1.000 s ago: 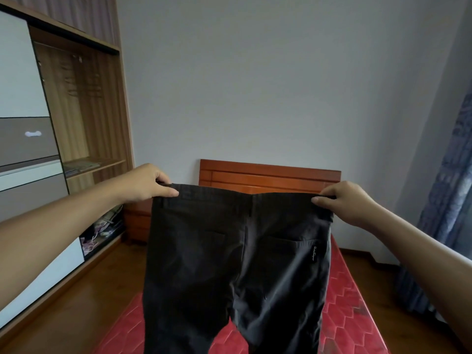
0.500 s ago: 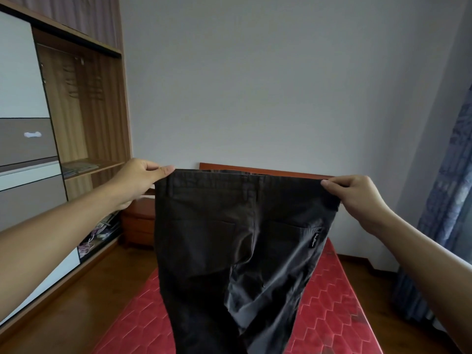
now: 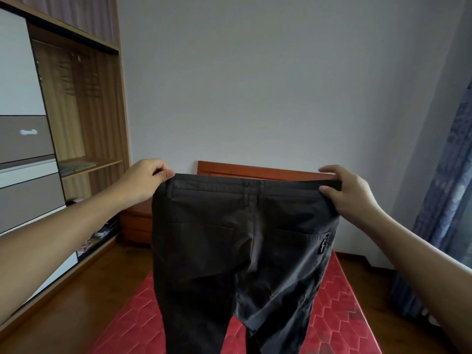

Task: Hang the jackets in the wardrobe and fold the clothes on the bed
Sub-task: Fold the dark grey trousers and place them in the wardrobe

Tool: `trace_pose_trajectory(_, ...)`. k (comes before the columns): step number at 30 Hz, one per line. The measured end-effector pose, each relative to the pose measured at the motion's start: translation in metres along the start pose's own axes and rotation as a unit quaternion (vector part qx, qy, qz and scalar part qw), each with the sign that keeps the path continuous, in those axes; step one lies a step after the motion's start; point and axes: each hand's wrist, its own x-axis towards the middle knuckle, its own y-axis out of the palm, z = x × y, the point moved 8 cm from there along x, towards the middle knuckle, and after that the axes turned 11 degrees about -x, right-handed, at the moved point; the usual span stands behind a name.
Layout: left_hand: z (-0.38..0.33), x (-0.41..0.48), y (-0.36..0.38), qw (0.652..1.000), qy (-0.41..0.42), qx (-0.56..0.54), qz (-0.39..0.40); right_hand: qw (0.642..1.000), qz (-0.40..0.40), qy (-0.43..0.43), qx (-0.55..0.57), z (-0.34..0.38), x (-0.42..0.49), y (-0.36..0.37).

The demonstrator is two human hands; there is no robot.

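Dark grey trousers (image 3: 229,241) hang in the air in front of me, back side facing me, with two rear pockets and a small label on the right one. My left hand (image 3: 143,182) pinches the left end of the waistband. My right hand (image 3: 350,195) grips the right end. The waistband is stretched flat between them and both legs hang down over the red bed (image 3: 337,320). The open wardrobe (image 3: 76,111) stands at the left with empty hangers on its rail.
A wooden headboard (image 3: 222,167) shows behind the waistband against the grey wall. A low wooden nightstand (image 3: 135,226) sits between bed and wardrobe. Wardrobe drawers fill the far left. Blue curtains (image 3: 444,200) hang at the right. Wooden floor runs along both bed sides.
Both hands have lifted the trousers slightly and pulled the waistband straighter and wider. The legs have swung and now hang more evenly.
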Motion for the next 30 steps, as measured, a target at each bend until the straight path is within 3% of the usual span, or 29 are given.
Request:
trace_pose_trajectory(4,0.007,-0.003,0.007,0.997,0.009,0.011,0.079,0.974,0.069,-0.078,-0.200,0.002,0.002,0.016)
trace_pose_trajectory(8,0.001,-0.009,0.019,0.991,0.011,0.023,0.133,0.937,0.001,-0.106,-0.333,0.011,-0.004,0.018)
trace_pose_trajectory(12,-0.013,-0.009,0.021,0.983,0.073,0.127,0.114,0.926,0.010,-0.086,-0.366,0.018,-0.006,0.025)
trace_pose_trajectory(15,-0.022,-0.010,0.018,0.978,0.125,0.159,0.043,0.928,0.044,-0.059,-0.365,0.020,-0.004,0.028)
trace_pose_trajectory(17,-0.026,-0.010,0.019,0.977,0.156,0.148,0.004,0.952,0.051,-0.008,-0.302,0.014,0.000,0.027)
trace_pose_trajectory(22,-0.043,-0.012,0.019,0.980,0.189,0.007,-0.057,0.997,0.036,0.068,-0.001,0.013,0.008,0.031)
trace_pose_trajectory(26,-0.066,-0.005,0.037,0.981,0.175,-0.084,-0.024,0.942,0.084,0.062,0.319,0.055,0.004,0.040)
trace_pose_trajectory(30,-0.098,0.000,0.065,0.973,0.187,-0.129,0.036,0.891,0.126,0.035,0.436,0.104,-0.003,0.039)
